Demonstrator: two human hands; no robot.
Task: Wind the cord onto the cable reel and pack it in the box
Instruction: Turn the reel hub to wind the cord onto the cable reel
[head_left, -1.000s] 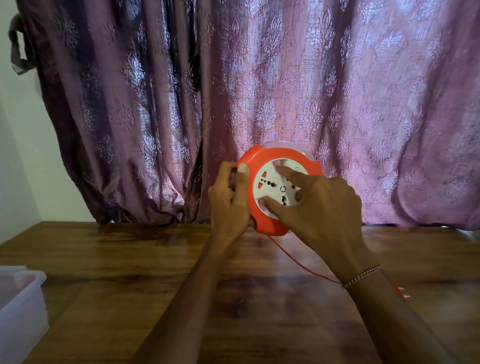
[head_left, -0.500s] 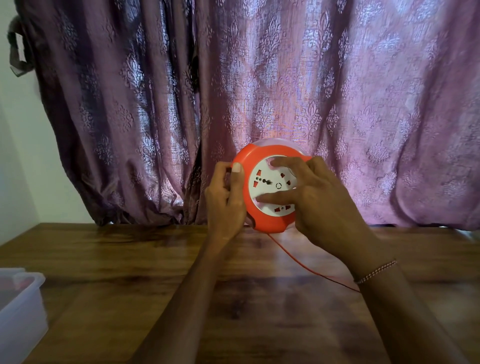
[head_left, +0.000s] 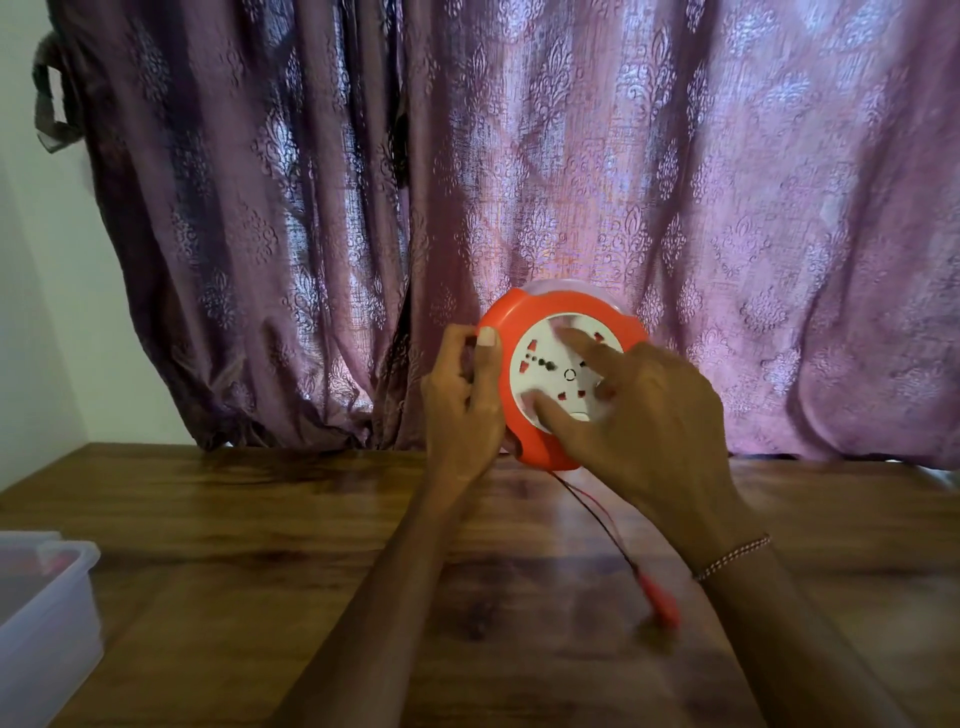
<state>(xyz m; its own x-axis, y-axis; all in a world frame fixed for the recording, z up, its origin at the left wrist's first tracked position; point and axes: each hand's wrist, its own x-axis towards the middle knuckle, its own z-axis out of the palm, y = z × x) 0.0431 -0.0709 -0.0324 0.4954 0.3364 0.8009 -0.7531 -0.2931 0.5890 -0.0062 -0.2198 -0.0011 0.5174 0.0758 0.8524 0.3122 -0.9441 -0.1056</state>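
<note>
Head view: cable reel (head_left: 540, 384) held up on edge above the far side of the desk (head_left: 260, 519), flat socket face toward the camera, so its spin axis runs roughly along the line of sight; left hand (head_left: 462, 405) grips the orange rim on the reel's left side, thumb laid over the front edge, other digits curled round behind; right hand (head_left: 639, 421) sits on the white centre plate, fingers (head_left: 550, 410) spread apart and pressed flat against it, tips slightly blurred, holding nothing closed; cord (head_left: 597, 519) leaves the reel at the bottom edge and runs down and to the right over the desk, passing just under the right wrist; it ends in a red plug (head_left: 662, 605) lying on the desk near the right forearm, well apart from the reel

Relation that matters: loose cord exits straight below the right hand's fingers, tail trails toward the person's right; judgement: only a short length is left out, winding is nearly finished; next turn of the plate should come from the right hand, left only bracing the rim; risk is the plug snagging on the right forearm as it gets pulled in

Box (head_left: 47, 618): translucent tub at the near left desk edge, well apart from the reel, partly cut off by the frame; left hand is the nearer one to it; contents too blurred to tell
</note>
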